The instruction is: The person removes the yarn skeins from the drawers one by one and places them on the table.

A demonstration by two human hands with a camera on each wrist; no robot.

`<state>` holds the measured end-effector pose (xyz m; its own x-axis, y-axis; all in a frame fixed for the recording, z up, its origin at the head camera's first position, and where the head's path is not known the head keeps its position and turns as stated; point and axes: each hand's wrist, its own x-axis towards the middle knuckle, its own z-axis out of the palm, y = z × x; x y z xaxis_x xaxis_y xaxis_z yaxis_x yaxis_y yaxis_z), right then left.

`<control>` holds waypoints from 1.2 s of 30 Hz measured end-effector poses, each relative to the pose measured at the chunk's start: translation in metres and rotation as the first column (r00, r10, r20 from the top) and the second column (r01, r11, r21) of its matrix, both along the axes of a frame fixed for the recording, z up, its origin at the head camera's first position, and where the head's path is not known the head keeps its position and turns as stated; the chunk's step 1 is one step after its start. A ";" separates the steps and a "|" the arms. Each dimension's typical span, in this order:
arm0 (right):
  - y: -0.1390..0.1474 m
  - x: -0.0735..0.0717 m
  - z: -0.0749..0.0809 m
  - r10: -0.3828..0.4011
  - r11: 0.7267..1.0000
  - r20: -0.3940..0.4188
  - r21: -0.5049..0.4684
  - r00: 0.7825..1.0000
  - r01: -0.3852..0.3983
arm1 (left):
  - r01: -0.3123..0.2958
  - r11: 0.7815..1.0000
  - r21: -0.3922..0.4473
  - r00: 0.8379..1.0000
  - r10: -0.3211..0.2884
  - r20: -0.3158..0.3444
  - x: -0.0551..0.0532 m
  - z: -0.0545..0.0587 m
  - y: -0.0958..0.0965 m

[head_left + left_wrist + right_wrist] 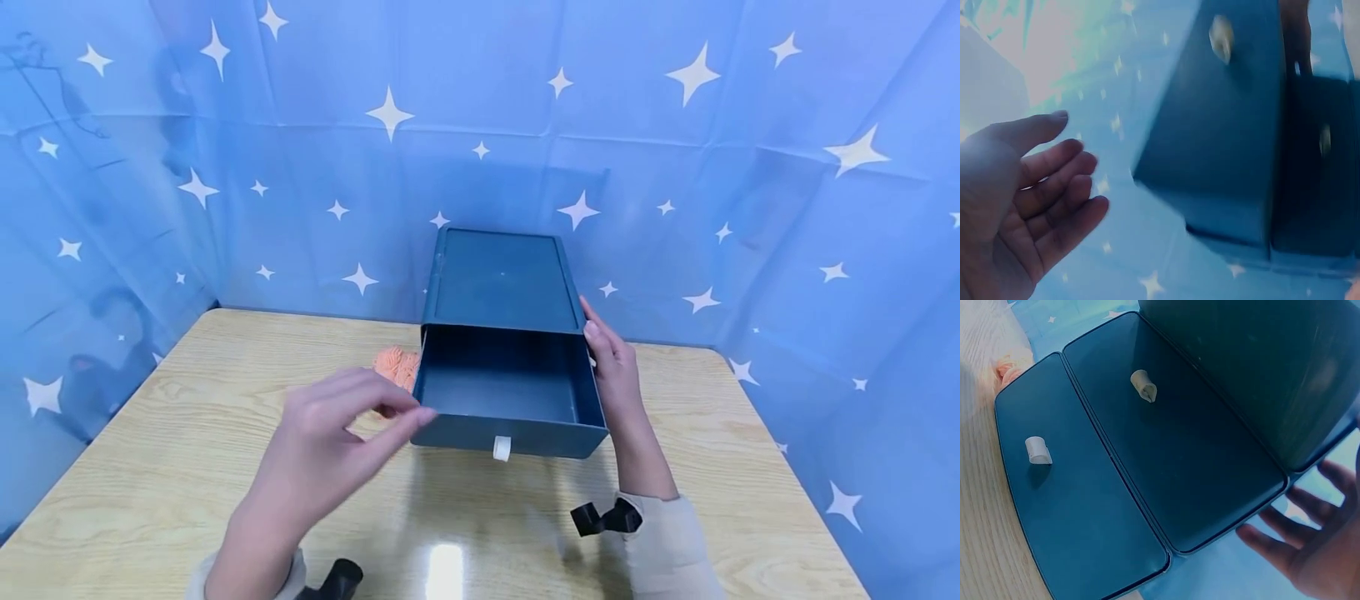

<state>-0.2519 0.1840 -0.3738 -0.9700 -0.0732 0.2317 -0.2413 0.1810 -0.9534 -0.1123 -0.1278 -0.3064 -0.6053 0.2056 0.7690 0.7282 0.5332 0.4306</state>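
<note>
A dark blue drawer cabinet stands on the table with its top drawer pulled out; the visible inside holds nothing. A white pull tab sits on that drawer's front. Below it, in the right wrist view, two closed drawer fronts carry tabs of their own. My left hand hovers by the drawer's front left corner, fingers loosely bent and holding nothing; the left wrist view shows a gap between the hand and the drawer. With fingers extended, my right hand rests against the cabinet's right side.
An orange, knitted-looking item lies left of the cabinet, partly hidden behind my left hand and the drawer. The wooden table ends at a blue curtain with white stars, which hangs close behind the cabinet.
</note>
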 end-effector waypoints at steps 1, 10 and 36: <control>0.000 0.000 0.000 0.000 1.000 -0.002 -0.002 1.000 0.000 | 0.018 1.000 -0.012 1.000 -0.018 0.000 0.004 0.000 0.004; -0.001 0.001 -0.002 -0.001 1.000 0.008 0.000 1.000 0.001 | -0.034 0.984 -0.175 0.999 0.028 -0.034 0.015 -0.009 0.038; 0.003 0.000 0.002 -0.006 1.000 0.016 0.012 1.000 0.006 | -0.271 0.906 -0.326 0.963 0.257 -0.087 0.009 -0.036 0.083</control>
<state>-0.2518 0.1871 -0.3715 -0.9740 -0.0701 0.2154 -0.2251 0.1935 -0.9549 -0.1034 -0.0444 -0.3420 -0.6425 0.2903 0.7092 0.5542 0.8152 0.1684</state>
